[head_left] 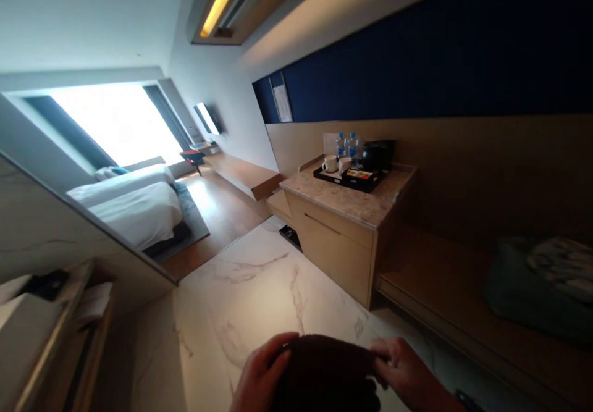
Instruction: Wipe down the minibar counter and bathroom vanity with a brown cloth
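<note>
At the bottom middle of the view, both my hands hold a dark brown folded cloth (324, 372). My left hand (259, 378) grips its left edge with the thumb on top. My right hand (407, 375) pinches its right edge. The cloth hangs above a white marble floor (259, 282). Its lower part runs out of the frame.
A wooden cabinet with a stone top (347, 205) stands ahead on the right, carrying a black tray (349, 178) with cups, two water bottles and a kettle. A low bench (445, 288) with a bag (542, 276) lies at right. Beds (134, 205) and a bright window are far left.
</note>
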`<action>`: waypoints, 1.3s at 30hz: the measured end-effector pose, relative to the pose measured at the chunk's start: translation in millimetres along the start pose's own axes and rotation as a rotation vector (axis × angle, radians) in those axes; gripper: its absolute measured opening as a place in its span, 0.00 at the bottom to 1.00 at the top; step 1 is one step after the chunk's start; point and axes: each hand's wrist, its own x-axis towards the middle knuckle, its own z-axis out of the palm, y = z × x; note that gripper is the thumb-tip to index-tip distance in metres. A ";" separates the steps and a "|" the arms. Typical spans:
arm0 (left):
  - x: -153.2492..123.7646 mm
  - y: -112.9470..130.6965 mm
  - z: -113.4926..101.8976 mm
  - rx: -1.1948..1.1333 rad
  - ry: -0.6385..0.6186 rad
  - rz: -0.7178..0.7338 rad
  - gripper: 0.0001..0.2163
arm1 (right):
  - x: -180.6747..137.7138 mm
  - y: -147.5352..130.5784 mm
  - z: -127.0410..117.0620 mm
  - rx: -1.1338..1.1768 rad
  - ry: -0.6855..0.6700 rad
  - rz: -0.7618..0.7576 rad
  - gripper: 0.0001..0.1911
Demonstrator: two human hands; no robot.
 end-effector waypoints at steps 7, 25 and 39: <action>93.6 62.4 -20.9 0.315 -0.138 0.177 0.17 | 30.1 -38.6 -55.9 -0.138 0.263 -0.001 0.21; 464.4 174.7 187.0 0.810 -0.294 1.036 0.13 | 240.2 73.0 -288.6 -0.583 0.808 -0.130 0.19; 656.9 131.9 115.6 1.014 -0.465 0.822 0.24 | 419.2 117.4 -272.1 -1.007 0.468 0.006 0.30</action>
